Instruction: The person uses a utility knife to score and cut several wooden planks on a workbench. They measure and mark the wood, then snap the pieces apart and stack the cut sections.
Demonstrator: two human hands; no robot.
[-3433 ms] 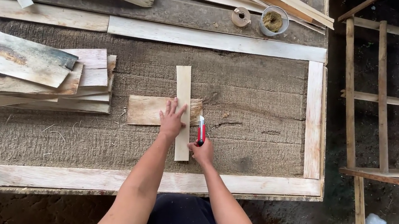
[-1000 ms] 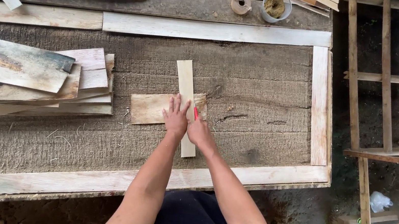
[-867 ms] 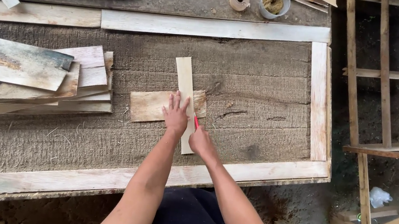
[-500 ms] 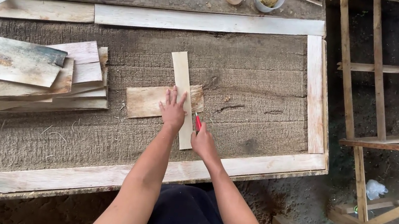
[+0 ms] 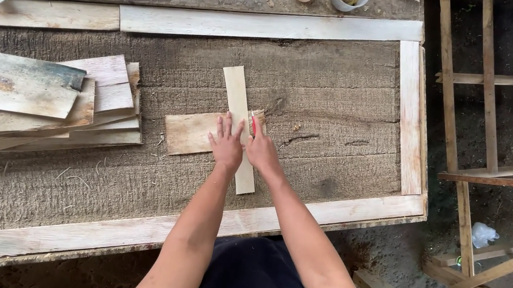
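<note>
Your left hand (image 5: 227,147) lies flat, fingers spread, on the narrow wooden strip (image 5: 238,118) crossing a short board (image 5: 188,134) at mid-frame on the bench (image 5: 316,92). Your right hand (image 5: 262,153) pinches a red pencil (image 5: 252,124) against the strip's right edge.

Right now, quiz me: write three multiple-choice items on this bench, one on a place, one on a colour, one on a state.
1. Where does the left hand rest?
A. flat on the crossed strips
B. on the board stack
C. on the cup

2. What colour is the pen in the right hand?
A. blue
B. red
C. green

3. How does the narrow strip lie?
A. standing on edge
B. under the stack
C. flat, across the wide piece

Answers: 1 A, the palm and spread fingers press where the two pieces cross. 2 B, a red tip shows above the fingers. 3 C, it runs lengthwise over the short piece, forming a cross.
</note>
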